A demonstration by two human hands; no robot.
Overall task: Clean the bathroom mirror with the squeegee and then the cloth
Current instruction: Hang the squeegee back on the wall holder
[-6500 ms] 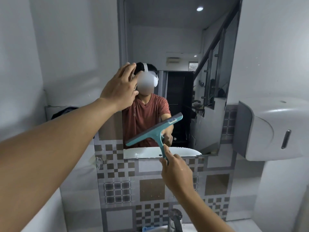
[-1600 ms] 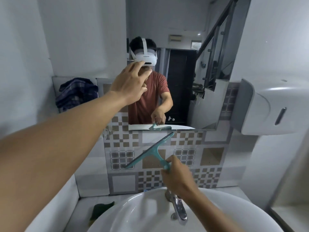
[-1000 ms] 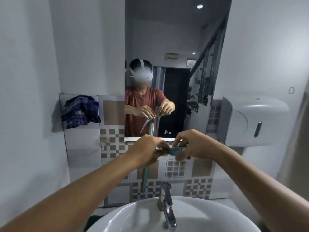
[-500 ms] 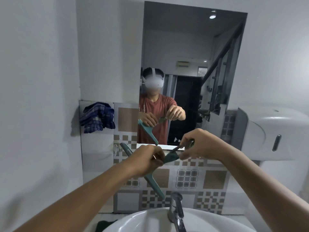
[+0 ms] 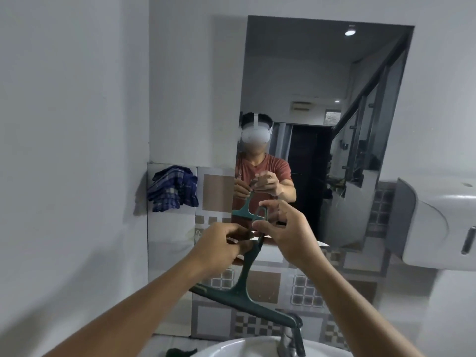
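In the head view, we have the teal squeegee (image 5: 247, 284) in the centre of the frame, blade hanging down over the faucet (image 5: 292, 336) and the white basin (image 5: 231, 350). Our left hand (image 5: 221, 247) is pinched around the upper handle and our right hand (image 5: 286, 238) has its fingers curled about the looped handle end, so the tool sits between two light grips, in front of the mirror (image 5: 322, 99) and not against the glass.

We judge the main risk to be a slip: the handle looks like smooth, hard plastic, and a fingertip hold could let the long blade swing into the metal faucet or drop into the basin. Laying the blade on crooked could also leave streaks on the flat, glossy glass.

The checked blue cloth (image 5: 172, 188), soft and crumpled, hangs at left centre beside the patterned tiles (image 5: 304, 289), well apart from our hands. A smooth white dispenser (image 5: 435, 222) bulges from the wall at the right edge.
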